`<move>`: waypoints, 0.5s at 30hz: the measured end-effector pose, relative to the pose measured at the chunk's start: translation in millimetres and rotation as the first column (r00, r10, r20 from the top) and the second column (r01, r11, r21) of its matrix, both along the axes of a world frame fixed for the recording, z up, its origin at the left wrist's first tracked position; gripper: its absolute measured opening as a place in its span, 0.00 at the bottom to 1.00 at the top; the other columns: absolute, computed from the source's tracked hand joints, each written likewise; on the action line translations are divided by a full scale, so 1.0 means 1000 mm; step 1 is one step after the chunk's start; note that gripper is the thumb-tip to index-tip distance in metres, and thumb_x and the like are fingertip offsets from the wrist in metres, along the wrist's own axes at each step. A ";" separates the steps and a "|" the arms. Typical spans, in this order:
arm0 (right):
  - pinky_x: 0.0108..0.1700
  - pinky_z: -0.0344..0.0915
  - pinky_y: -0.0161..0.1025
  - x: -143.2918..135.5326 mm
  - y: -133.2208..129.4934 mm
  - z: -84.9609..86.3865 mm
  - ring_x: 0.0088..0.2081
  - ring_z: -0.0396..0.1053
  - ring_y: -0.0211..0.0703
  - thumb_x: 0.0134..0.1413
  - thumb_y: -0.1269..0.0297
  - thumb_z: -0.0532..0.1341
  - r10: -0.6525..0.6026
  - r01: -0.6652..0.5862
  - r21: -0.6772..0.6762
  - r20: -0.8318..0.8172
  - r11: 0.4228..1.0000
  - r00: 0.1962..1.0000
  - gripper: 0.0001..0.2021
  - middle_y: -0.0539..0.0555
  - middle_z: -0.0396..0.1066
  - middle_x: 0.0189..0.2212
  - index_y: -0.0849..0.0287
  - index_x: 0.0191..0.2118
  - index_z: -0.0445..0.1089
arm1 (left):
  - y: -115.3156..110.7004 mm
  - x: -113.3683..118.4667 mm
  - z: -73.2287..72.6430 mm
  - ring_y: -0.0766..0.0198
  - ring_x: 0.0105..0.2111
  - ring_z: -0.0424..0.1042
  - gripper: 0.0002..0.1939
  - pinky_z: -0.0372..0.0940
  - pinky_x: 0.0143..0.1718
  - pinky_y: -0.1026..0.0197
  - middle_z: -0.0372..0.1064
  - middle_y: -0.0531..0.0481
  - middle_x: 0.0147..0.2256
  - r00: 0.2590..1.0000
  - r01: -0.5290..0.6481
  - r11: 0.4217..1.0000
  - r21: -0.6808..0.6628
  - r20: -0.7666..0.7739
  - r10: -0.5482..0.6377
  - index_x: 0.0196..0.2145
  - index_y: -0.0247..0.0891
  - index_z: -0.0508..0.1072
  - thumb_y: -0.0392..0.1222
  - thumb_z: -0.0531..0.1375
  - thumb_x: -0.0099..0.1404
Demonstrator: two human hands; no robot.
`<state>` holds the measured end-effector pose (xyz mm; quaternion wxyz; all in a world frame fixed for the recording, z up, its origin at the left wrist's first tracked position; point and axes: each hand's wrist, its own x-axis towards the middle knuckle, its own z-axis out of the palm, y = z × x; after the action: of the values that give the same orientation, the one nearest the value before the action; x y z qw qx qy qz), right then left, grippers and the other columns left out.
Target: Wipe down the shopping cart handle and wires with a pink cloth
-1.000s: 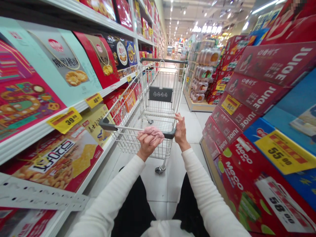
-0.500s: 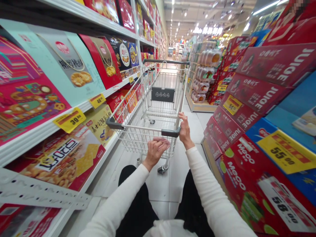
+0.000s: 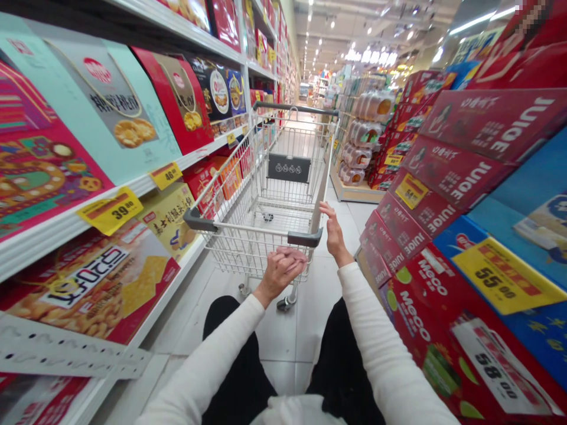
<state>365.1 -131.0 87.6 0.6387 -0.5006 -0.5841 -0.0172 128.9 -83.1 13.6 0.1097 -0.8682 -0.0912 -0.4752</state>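
A wire shopping cart [image 3: 274, 203] with dark plastic corners stands in the aisle in front of me, its basket holding nothing that I can see. My left hand [image 3: 279, 274] is closed around a crumpled pink cloth [image 3: 295, 257] just below the cart's near rim. Right of the dark corner piece [image 3: 305, 238], my right hand [image 3: 334, 233] is held upright with its fingers extended, close beside the cart's side. Nothing shows in that hand.
Shelves [image 3: 163, 177] of boxed snacks with yellow price tags line the left. Stacked red juice cartons [image 3: 469, 159] and Meco boxes [image 3: 425, 295] rise close on the right. Farther ahead stands a pallet of bottle packs [image 3: 358, 147].
My right hand has come off the cart's side and its fingers have straightened. The cart and shelves appear slightly further left. My left hand still holds the cloth.
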 end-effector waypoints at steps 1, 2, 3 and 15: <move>0.76 0.46 0.63 0.000 0.000 0.000 0.73 0.57 0.48 0.73 0.44 0.42 -0.002 0.002 0.005 -0.008 1.000 1.000 0.25 0.57 0.67 0.66 0.50 0.58 0.67 | 0.003 -0.002 0.003 0.57 0.48 0.70 0.14 0.61 0.55 0.47 0.74 0.49 0.40 0.999 -0.013 1.000 -0.016 0.035 0.013 0.50 0.54 0.77 0.38 0.65 0.69; 0.76 0.47 0.62 -0.001 0.000 -0.001 0.73 0.57 0.48 0.73 0.44 0.42 -0.002 0.003 0.010 -0.017 1.000 1.000 0.25 0.56 0.67 0.66 0.50 0.58 0.67 | 0.006 -0.002 0.005 0.57 0.49 0.70 0.13 0.61 0.56 0.47 0.74 0.49 0.40 0.998 -0.032 0.999 -0.034 0.059 0.034 0.50 0.53 0.77 0.39 0.65 0.69; 0.76 0.48 0.62 -0.002 0.001 -0.001 0.73 0.57 0.48 0.73 0.44 0.42 -0.004 0.004 0.018 -0.025 1.000 1.000 0.25 0.56 0.67 0.66 0.49 0.58 0.67 | 0.009 -0.002 0.006 0.57 0.49 0.70 0.12 0.61 0.57 0.46 0.74 0.49 0.40 0.996 -0.050 0.998 -0.047 0.070 0.053 0.49 0.53 0.77 0.40 0.65 0.69; 0.75 0.50 0.62 0.002 0.003 -0.003 0.72 0.58 0.48 0.73 0.44 0.42 -0.045 0.046 0.039 -0.035 0.998 0.998 0.24 0.57 0.66 0.66 0.50 0.57 0.66 | -0.009 -0.002 -0.054 0.58 0.45 0.76 0.12 0.67 0.46 0.51 0.79 0.48 0.39 0.969 -0.056 0.967 -0.249 -0.248 -0.007 0.47 0.50 0.79 0.38 0.56 0.75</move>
<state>367.4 -128.2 84.1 0.6579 -0.5012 -0.5610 -0.0349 126.8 -92.5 -40.1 0.0142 -0.9262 -0.1478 -0.3466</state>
